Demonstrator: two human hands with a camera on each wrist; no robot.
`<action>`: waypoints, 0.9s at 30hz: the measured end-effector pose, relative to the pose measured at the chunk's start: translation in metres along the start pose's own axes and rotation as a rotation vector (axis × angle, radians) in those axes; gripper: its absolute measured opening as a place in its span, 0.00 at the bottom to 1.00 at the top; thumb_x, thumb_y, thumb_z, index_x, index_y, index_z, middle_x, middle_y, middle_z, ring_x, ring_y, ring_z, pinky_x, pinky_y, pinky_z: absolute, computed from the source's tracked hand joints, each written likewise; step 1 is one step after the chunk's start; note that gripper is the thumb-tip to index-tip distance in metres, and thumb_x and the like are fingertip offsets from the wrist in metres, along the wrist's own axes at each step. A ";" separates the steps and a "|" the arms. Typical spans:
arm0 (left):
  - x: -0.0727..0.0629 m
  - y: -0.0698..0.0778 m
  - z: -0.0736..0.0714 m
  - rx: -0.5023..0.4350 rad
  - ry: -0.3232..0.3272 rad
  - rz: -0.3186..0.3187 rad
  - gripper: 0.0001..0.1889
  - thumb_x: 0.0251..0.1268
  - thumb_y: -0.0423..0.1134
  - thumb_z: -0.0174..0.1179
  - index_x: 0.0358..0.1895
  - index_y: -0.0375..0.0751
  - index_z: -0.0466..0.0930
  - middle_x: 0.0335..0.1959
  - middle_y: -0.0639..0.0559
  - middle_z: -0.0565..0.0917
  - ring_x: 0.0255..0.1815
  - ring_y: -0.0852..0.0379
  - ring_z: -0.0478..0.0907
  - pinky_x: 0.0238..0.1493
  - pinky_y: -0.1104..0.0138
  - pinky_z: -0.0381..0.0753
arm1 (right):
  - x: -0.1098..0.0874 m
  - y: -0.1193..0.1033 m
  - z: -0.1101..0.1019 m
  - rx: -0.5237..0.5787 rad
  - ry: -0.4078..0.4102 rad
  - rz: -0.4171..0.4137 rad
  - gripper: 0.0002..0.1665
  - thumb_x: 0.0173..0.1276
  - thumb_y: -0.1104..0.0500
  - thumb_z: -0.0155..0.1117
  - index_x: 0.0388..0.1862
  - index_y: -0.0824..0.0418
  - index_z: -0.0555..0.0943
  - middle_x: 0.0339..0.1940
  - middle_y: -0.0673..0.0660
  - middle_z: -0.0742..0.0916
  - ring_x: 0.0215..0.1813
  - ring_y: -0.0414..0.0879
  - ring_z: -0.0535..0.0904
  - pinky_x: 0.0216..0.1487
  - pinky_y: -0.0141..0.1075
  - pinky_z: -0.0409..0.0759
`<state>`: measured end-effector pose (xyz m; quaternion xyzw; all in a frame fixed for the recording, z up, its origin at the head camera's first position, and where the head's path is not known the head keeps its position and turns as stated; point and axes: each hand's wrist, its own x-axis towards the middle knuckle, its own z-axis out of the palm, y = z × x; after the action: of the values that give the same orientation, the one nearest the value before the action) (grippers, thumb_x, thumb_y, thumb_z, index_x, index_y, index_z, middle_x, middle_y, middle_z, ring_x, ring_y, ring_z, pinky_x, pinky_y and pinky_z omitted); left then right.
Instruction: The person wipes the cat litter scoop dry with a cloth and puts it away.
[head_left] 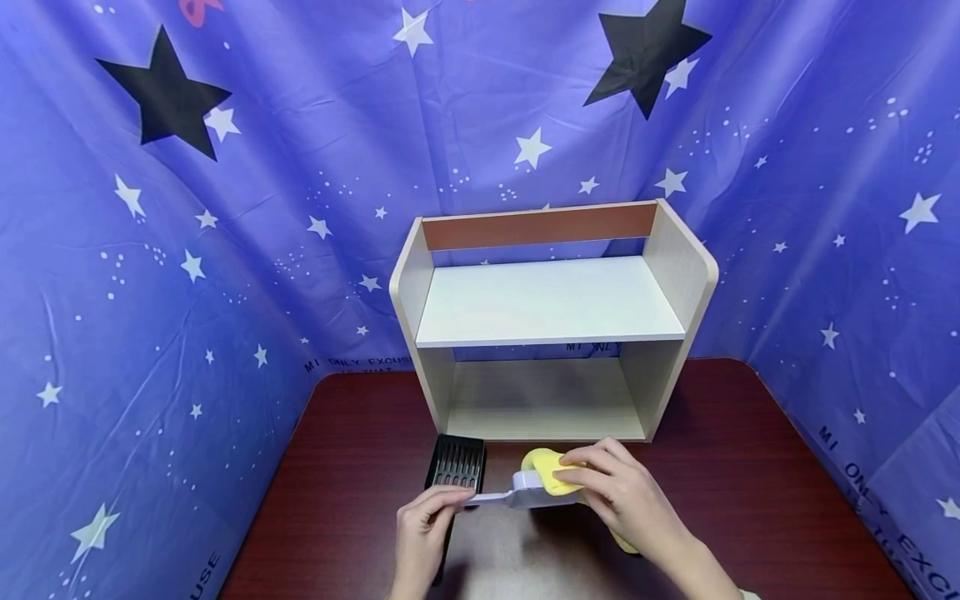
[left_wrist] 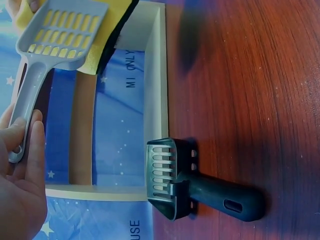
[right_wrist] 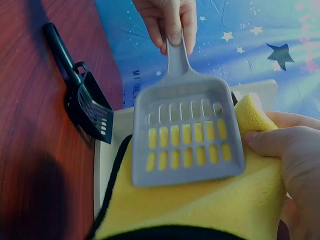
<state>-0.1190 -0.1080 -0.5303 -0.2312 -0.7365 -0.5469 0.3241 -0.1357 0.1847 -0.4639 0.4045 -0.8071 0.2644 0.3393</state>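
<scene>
A grey slotted litter scoop (right_wrist: 187,135) is held above the table, its handle pinched between the thumb and fingers of my left hand (head_left: 429,533). My right hand (head_left: 626,492) grips a yellow cloth with dark edging (right_wrist: 210,205) against the scoop's side and underside. Yellow shows through the slots in both wrist views. On the table to the left lies a black slotted scoop (left_wrist: 200,185), its handle toward the near edge; my left hand partly covers it in the head view.
A two-tier wooden shelf (head_left: 551,304) stands at the back of the dark red table (head_left: 337,500), just beyond the hands. Blue star-patterned curtains (head_left: 285,208) enclose the back and both sides.
</scene>
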 end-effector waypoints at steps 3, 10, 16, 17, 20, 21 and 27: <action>0.001 0.001 -0.001 -0.009 0.004 -0.005 0.14 0.49 0.15 0.65 0.36 0.35 0.89 0.34 0.40 0.89 0.38 0.60 0.87 0.41 0.80 0.82 | -0.002 0.003 -0.003 0.009 0.021 0.024 0.10 0.74 0.54 0.60 0.44 0.48 0.88 0.46 0.48 0.87 0.45 0.41 0.76 0.44 0.27 0.74; 0.003 0.005 -0.002 -0.001 -0.008 -0.059 0.12 0.52 0.18 0.66 0.36 0.36 0.90 0.34 0.40 0.90 0.39 0.63 0.87 0.41 0.80 0.83 | -0.009 0.013 -0.008 0.096 0.045 0.182 0.14 0.62 0.66 0.68 0.44 0.50 0.88 0.44 0.47 0.89 0.46 0.38 0.77 0.47 0.22 0.72; 0.003 0.011 0.001 -0.134 -0.004 -0.294 0.05 0.56 0.23 0.66 0.35 0.32 0.88 0.34 0.36 0.89 0.34 0.68 0.86 0.32 0.72 0.87 | -0.005 0.026 -0.015 0.195 0.083 0.460 0.20 0.53 0.73 0.74 0.43 0.53 0.89 0.38 0.49 0.91 0.43 0.29 0.81 0.46 0.15 0.75; 0.003 0.012 0.002 -0.157 0.000 -0.328 0.05 0.56 0.23 0.66 0.35 0.31 0.88 0.34 0.35 0.89 0.33 0.68 0.86 0.31 0.71 0.87 | -0.004 0.029 -0.016 0.201 0.070 0.490 0.19 0.55 0.72 0.73 0.43 0.54 0.89 0.38 0.49 0.91 0.43 0.28 0.81 0.45 0.15 0.75; 0.003 0.012 0.003 -0.214 -0.004 -0.395 0.04 0.58 0.24 0.65 0.36 0.27 0.87 0.35 0.32 0.88 0.33 0.67 0.86 0.32 0.70 0.88 | 0.002 0.036 -0.019 0.232 0.004 0.566 0.15 0.59 0.67 0.73 0.44 0.55 0.89 0.39 0.52 0.92 0.43 0.26 0.81 0.43 0.15 0.76; 0.003 0.012 0.004 -0.235 -0.008 -0.406 0.04 0.59 0.24 0.65 0.36 0.26 0.86 0.35 0.31 0.88 0.33 0.67 0.86 0.33 0.69 0.88 | 0.004 0.038 -0.020 0.243 -0.026 0.583 0.14 0.60 0.66 0.73 0.45 0.56 0.89 0.40 0.52 0.92 0.43 0.26 0.81 0.43 0.16 0.77; 0.005 0.011 0.006 -0.281 -0.049 -0.371 0.04 0.59 0.24 0.64 0.36 0.27 0.86 0.36 0.34 0.88 0.37 0.65 0.87 0.35 0.66 0.89 | 0.017 0.050 -0.022 0.383 -0.231 0.649 0.12 0.67 0.61 0.68 0.48 0.58 0.88 0.45 0.56 0.91 0.46 0.30 0.82 0.44 0.24 0.80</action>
<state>-0.1158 -0.0991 -0.5204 -0.1480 -0.6906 -0.6885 0.1646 -0.1772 0.2189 -0.4450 0.2112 -0.8619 0.4566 0.0635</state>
